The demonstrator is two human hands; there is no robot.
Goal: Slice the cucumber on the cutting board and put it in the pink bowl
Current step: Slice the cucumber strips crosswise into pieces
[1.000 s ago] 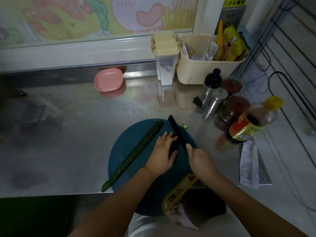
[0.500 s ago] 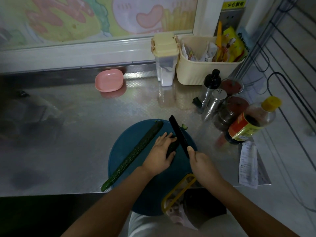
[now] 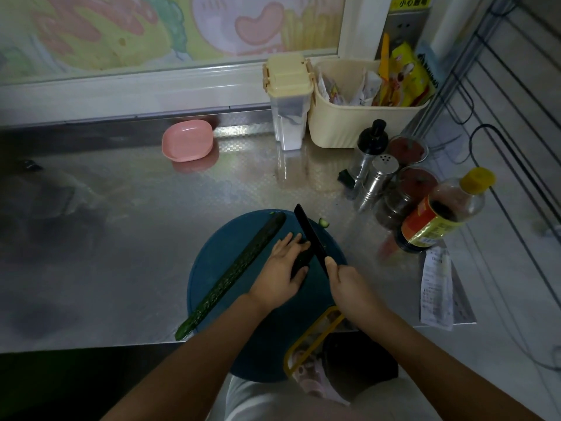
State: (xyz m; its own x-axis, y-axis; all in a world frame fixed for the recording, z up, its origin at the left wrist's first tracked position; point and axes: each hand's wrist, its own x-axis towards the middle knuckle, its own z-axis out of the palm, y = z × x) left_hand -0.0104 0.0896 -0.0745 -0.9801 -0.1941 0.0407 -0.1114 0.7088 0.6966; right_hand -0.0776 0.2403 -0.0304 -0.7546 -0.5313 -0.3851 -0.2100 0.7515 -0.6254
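A round dark-blue cutting board point(image 3: 212, 268) lies at the counter's front edge. A long cucumber half point(image 3: 233, 275) stretches diagonally across its left side. My left hand point(image 3: 280, 268) holds a shorter dark cucumber piece point(image 3: 300, 258) down on the board, fingers curled over it. My right hand point(image 3: 349, 284) grips the handle of a black knife point(image 3: 309, 233), whose blade sits against that piece just past my left fingertips. A small cut slice point(image 3: 324, 221) lies at the board's far edge. The pink bowl point(image 3: 187, 140) stands empty at the back of the counter.
On the steel counter point(image 3: 121, 223), a lidded cream container point(image 3: 288, 101) and a cream basket point(image 3: 364, 117) stand at the back. Shakers point(image 3: 378, 180), jars and a yellow-capped sauce bottle point(image 3: 440, 211) crowd the right side. A paper receipt point(image 3: 437, 287) lies near the right edge.
The knife and both hands have barely shifted on the cucumber piece; the blade has stayed at about the same cutting spot. Nothing else has moved.
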